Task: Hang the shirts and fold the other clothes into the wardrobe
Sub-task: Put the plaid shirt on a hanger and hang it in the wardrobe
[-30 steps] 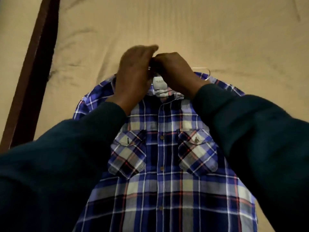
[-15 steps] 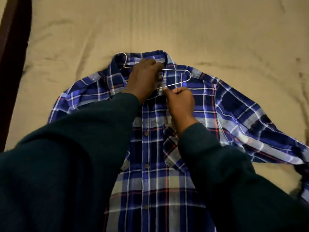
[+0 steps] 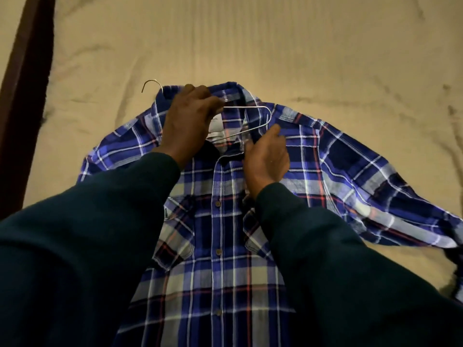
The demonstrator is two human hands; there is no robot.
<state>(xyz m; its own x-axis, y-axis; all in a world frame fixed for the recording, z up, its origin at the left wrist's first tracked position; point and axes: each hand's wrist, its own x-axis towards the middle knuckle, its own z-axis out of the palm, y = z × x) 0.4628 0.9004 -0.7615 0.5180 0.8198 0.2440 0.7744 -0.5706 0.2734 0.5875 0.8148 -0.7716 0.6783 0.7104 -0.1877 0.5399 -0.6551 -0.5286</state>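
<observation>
A blue, white and red plaid shirt [image 3: 225, 246] lies face up and buttoned on a tan bed sheet [image 3: 250, 46], collar away from me. A thin metal wire hanger [image 3: 269, 116] lies across the collar opening, its hook poking out past the collar's left side and one rounded end showing at the right. My left hand [image 3: 186, 121] grips the hanger's middle at the collar. My right hand [image 3: 266, 159] pinches the shirt's right collar edge beside the hanger's end. The shirt's right sleeve stretches off to the right; the hanger's left half is hidden under fabric and my hand.
A dark wooden bed frame rail [image 3: 25, 96] runs along the left edge. The sheet is wrinkled around the shirt. A dark piece of cloth [image 3: 454, 284] shows at the far right edge, below the sleeve. My dark green sleeves fill the lower corners.
My right hand has shifted right from the placket to the right collar edge. The hanger's hook now sticks out farther left of the collar. My left hand keeps its hold.
</observation>
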